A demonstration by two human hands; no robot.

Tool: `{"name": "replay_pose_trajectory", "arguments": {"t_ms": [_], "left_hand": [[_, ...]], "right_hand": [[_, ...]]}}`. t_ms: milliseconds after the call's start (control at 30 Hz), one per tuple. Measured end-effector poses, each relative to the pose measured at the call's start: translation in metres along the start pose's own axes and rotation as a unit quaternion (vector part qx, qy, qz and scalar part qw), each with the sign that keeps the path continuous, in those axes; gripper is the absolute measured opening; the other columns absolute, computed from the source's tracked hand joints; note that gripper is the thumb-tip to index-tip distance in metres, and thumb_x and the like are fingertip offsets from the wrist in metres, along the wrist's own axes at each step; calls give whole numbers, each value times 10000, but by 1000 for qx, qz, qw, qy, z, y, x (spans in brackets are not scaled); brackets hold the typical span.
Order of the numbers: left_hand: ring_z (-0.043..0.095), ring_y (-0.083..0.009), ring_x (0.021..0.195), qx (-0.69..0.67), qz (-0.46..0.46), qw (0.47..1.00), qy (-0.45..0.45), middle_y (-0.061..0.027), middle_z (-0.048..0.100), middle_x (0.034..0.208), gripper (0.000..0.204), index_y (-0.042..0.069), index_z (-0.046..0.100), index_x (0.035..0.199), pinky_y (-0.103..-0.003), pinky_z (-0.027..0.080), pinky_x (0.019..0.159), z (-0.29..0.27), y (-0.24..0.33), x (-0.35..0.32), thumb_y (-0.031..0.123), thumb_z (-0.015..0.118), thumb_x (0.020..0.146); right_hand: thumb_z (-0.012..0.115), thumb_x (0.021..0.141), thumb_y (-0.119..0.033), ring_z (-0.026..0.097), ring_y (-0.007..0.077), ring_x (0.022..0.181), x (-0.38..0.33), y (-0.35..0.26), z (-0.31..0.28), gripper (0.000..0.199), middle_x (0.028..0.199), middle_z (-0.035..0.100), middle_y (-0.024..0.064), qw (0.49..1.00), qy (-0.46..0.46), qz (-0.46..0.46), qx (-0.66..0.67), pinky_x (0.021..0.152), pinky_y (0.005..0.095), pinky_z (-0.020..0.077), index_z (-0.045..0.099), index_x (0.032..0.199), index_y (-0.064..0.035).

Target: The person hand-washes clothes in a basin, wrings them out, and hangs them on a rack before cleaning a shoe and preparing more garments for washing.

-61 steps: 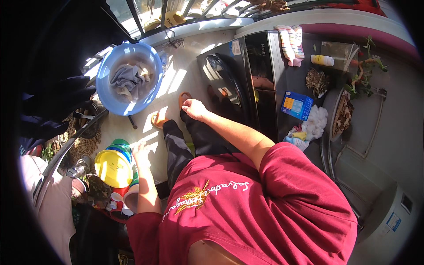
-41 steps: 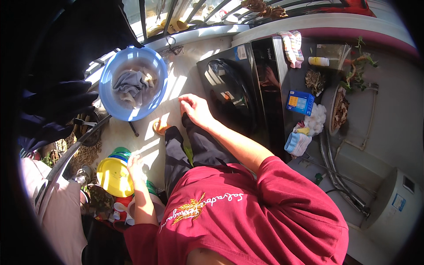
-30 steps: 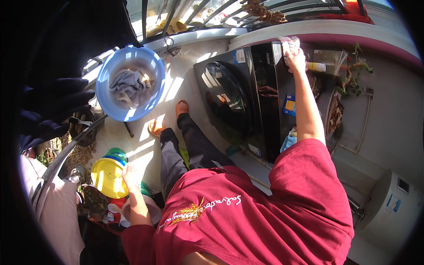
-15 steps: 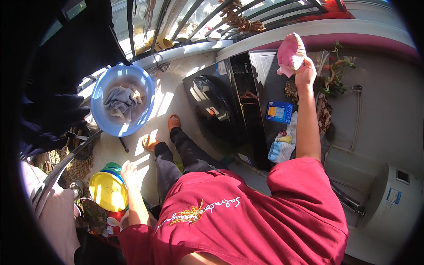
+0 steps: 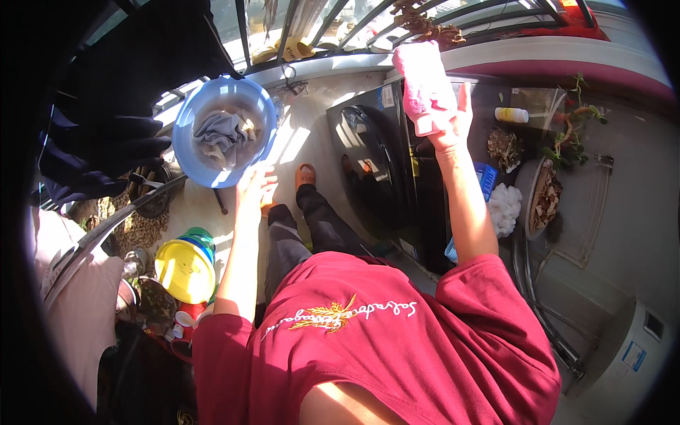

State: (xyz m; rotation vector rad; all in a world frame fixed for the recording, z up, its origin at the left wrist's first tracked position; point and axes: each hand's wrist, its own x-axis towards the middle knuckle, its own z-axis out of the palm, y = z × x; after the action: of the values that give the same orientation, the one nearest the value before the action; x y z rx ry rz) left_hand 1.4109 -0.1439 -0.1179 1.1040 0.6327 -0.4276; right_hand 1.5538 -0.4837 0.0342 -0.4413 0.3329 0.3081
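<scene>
My right hand (image 5: 454, 131) is raised over the dark front-loading washing machine (image 5: 372, 159). It grips a soft pink cloth (image 5: 427, 79), long and sock-like, by its lower end; the cloth stands up above my fingers in the sunlight. My left hand (image 5: 256, 186) is at the near right rim of a light blue basin (image 5: 183, 134), its fingers loosely bent and apart, with nothing seen in them. Whether it touches the rim I cannot tell. Inside the basin, grey and pale cloths (image 5: 225, 136) lie bunched in murky water.
A blue box (image 5: 486, 177), partly behind my right forearm, sits near a white bumpy bundle (image 5: 504, 210) and a white bottle with a yellow label (image 5: 511, 115). Yellow and green buckets (image 5: 184, 273) stand at lower left. Dark clothes (image 5: 106, 134) hang at far left.
My left hand has moved up and right, from beside the buckets to the basin. The right hand has shifted left with the pink cloth, which now stands longer and straighter. The view has turned slightly.
</scene>
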Motion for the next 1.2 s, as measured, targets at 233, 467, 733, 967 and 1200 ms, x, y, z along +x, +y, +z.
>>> {"name": "replay_pose_trajectory", "arguments": {"t_ms": [233,467,733,967,1200], "left_hand": [[495,-205,1051,-266,26,953,-144,-114,534,1106,513,17,445,1181,-352,371,900,76,52,-1,369,567,829],[567,-151,859,-289,107,951,-10,-54,575,910,282,48,481,972,-277,445,795,34,54,-9,57,646,743],[568,-131,749,-201,120,969,80,-42,552,837,260,55,480,910,-248,461,611,-6,36,-14,30,655,720],[452,-66,473,-51,3,989,136,1,489,608,308,50,526,830,-207,345,377,-30,11,-36,329,644,777],[398,-65,416,-170,-73,982,28,16,464,568,353,47,540,892,-203,309,373,-48,12,-45,398,505,863]], "right_hand": [[563,794,-180,547,268,981,-3,124,-8,356,1064,574,145,976,69,204,16,865,412,433,513,1095,3],[533,835,-212,562,241,955,1,184,-20,324,1033,585,138,937,89,336,32,853,380,445,526,1071,10],[564,833,-164,577,168,864,-3,221,-33,256,944,600,83,915,23,355,-193,782,305,469,529,1028,-1],[567,841,-107,554,90,735,0,255,-42,179,835,581,40,845,129,125,-504,611,213,457,533,972,11],[581,836,-112,554,86,713,13,255,-45,392,963,571,58,895,23,203,-397,534,190,426,437,1184,-3]]}}
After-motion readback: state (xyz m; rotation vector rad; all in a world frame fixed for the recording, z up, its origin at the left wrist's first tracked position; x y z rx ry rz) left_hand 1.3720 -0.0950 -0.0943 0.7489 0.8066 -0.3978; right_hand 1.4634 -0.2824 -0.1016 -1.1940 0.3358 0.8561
